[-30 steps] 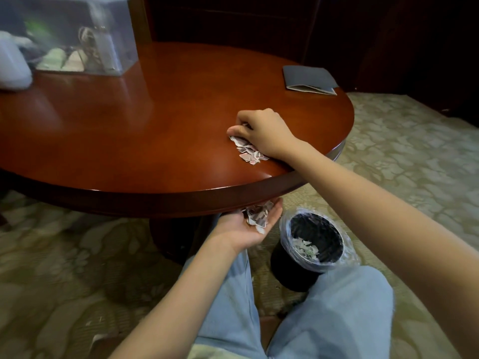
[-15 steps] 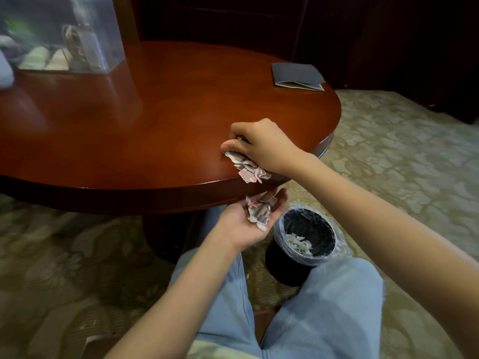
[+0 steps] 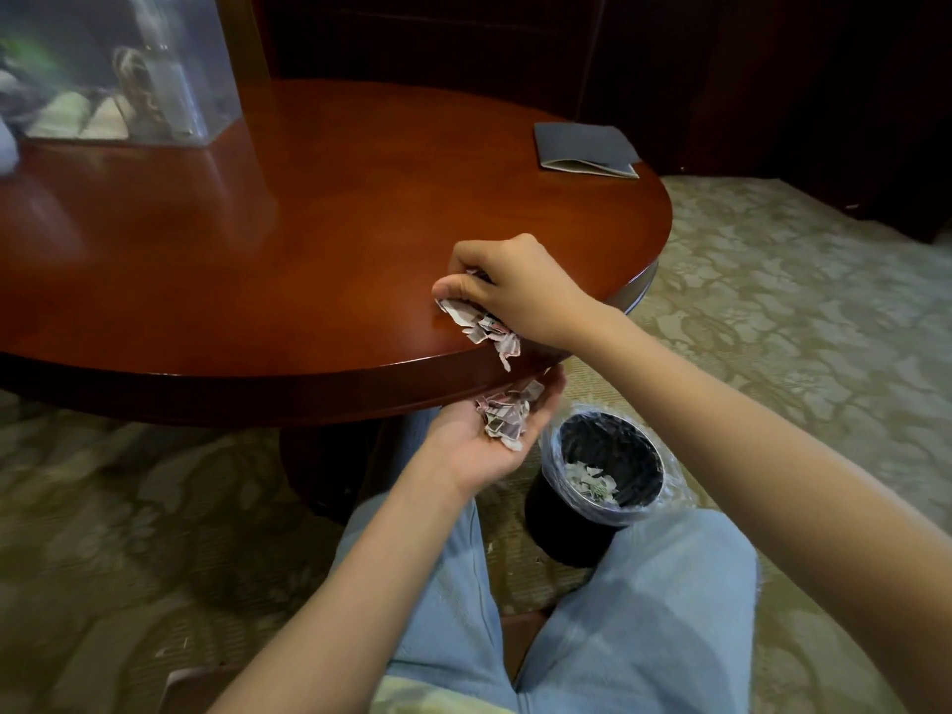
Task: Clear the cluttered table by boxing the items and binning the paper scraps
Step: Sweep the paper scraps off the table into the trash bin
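My right hand (image 3: 515,291) is at the near edge of the round wooden table (image 3: 309,239), fingers curled over a bunch of torn paper scraps (image 3: 481,324) that hang over the rim. Just below the edge, my left hand (image 3: 484,440) is cupped palm up with a small heap of scraps (image 3: 505,412) in it. A black bin (image 3: 602,481) with a clear liner stands on the carpet beside my knees, with several scraps at its bottom. A clear plastic box (image 3: 118,69) with items inside sits at the table's far left.
A folded grey cloth or booklet (image 3: 584,149) lies at the table's far right edge. The table's dark pedestal (image 3: 329,466) stands behind my left forearm. Patterned carpet surrounds the table, and dark wood panelling closes the back.
My right hand has dragged the scraps from the table top to its near edge, where they now hang over. My left hand has risen closer under the rim.
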A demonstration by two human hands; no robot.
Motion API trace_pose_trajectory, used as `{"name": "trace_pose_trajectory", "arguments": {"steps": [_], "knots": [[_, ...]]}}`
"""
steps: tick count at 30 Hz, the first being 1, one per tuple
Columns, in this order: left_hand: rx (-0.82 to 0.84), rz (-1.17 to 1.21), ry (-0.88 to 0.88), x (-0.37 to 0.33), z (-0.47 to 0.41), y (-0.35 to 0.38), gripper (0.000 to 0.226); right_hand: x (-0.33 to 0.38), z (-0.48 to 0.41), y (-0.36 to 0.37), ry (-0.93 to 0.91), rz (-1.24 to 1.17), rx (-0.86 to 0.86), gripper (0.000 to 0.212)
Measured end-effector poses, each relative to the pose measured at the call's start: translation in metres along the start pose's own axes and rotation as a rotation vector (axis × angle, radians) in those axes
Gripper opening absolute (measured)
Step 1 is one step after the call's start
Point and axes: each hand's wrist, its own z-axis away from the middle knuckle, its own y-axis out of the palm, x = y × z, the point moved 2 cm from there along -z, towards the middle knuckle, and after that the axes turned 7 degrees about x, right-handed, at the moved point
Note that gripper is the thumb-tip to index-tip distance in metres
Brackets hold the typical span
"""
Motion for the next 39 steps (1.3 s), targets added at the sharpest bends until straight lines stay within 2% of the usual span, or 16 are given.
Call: {"name": "trace_pose_trajectory", "arguments": {"steps": [15, 24, 32, 36, 39], "knots": [[-0.056, -0.110, 0.044, 0.005, -0.003, 0.002, 0.036, 0.007, 0.024, -0.003, -0.089, -0.005, -0.027, 0.029], [-0.104, -0.023, 0.067, 0.010, 0.000, 0.005, 0.037, 0.008, 0.041, 0.000, -0.191, 0.059, -0.206, 0.032], [-0.087, -0.089, 0.035, 0.018, -0.014, 0.001, 0.034, -0.004, 0.059, 0.006, -0.103, -0.094, -0.283, 0.027], [-0.023, -0.121, 0.028, 0.022, -0.026, 0.000, 0.032, -0.020, 0.072, 0.009, -0.012, -0.186, -0.330, 0.023], [0.014, -0.135, 0.010, 0.027, -0.039, -0.001, 0.030, -0.035, 0.081, 0.010, 0.114, -0.340, -0.378, 0.017]]}}
